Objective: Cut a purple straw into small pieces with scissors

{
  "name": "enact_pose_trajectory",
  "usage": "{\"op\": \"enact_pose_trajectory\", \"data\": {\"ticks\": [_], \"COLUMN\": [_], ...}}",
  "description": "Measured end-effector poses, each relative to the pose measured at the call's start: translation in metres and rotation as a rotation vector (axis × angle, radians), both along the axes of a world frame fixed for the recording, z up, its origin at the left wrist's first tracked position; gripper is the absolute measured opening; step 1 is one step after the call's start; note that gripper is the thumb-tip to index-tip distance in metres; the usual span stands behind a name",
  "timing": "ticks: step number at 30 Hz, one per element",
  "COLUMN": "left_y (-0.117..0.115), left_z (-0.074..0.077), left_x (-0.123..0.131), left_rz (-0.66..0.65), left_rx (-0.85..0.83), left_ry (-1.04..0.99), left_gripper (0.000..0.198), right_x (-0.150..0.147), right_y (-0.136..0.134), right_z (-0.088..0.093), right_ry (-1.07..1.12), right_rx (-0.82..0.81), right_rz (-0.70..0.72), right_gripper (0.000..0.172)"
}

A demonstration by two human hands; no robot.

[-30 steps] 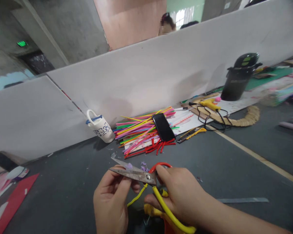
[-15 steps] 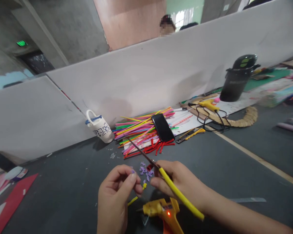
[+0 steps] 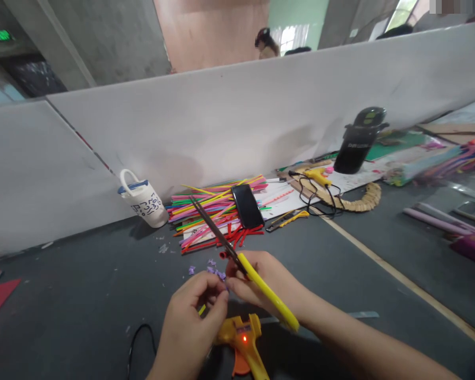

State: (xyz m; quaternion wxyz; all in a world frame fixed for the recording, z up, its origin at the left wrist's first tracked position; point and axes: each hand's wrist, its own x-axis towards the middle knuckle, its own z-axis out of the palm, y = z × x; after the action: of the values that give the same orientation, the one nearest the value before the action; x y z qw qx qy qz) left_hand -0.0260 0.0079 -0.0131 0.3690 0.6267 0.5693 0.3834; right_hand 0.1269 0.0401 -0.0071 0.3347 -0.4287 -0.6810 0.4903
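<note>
My left hand (image 3: 193,316) is closed in a pinch, its fingertips meeting those of my right hand. A tiny purple piece (image 3: 226,288) shows at the left fingertips, partly hidden. Behind the curled left fingers a short yellow strip (image 3: 201,310) shows; whether it is held is unclear. My right hand (image 3: 267,279) is wrapped round yellow-handled scissors (image 3: 266,287), blades pointing up and left. Several purple scraps (image 3: 211,269) lie just beyond the fingers. A small red roll (image 3: 222,255) is beside the blades. Below the hands lies a yellow glue gun (image 3: 243,338) with its red light on.
Colourful sticks (image 3: 201,211) lie ahead under a black phone (image 3: 247,206). Around them are a white cup (image 3: 144,203), a utility knife (image 3: 287,220), a second glue gun (image 3: 319,176), a curved straw-coloured form (image 3: 364,200) and a black tumbler (image 3: 358,140). A white partition (image 3: 229,116) stands behind.
The view has shifted, so most things sit further left. My hands have come together, the right fingertips now at the left ones. The purple piece is less visible.
</note>
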Motion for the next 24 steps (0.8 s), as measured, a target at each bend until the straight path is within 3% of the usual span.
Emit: {"op": "enact_pose_trajectory", "data": {"ticks": [3,6,9,14,19,24], "left_y": [-0.0005,-0.0007,0.0004,0.0039,0.0038,0.0034], "left_z": [-0.0004,0.0,0.0009,-0.0013,-0.0034,0.0021], "left_x": [-0.0009,-0.0031,-0.004,-0.0011,-0.0011,-0.0018], "left_rz": [0.0,-0.031,-0.086,-0.114,-0.149,-0.042], "left_rx": [-0.075,-0.272,-0.447,-0.617,-0.632,-0.483], "left_ry": [-0.112,-0.385,-0.621,-0.794,-0.836,-0.704], "left_gripper": [0.008,0.005,0.014,0.016,0.011,0.012], "right_x": [0.0021,0.0042,0.0055,0.0051,0.0047,0.0067], "right_y": [0.0011,0.0024,0.003,0.0036,0.0034,0.0041], "right_z": [0.0008,0.0015,0.0005,-0.0031,-0.0028,0.0009], "right_ry": [-0.001,0.014,0.027,0.037,0.075,0.127], "right_rx": [-0.008,-0.033,-0.034,0.026,0.002,-0.059], "right_rz": [0.032,0.07,0.107,0.106,0.139,0.119], "right_gripper": [0.009,0.008,0.007,0.007,0.006,0.01]}}
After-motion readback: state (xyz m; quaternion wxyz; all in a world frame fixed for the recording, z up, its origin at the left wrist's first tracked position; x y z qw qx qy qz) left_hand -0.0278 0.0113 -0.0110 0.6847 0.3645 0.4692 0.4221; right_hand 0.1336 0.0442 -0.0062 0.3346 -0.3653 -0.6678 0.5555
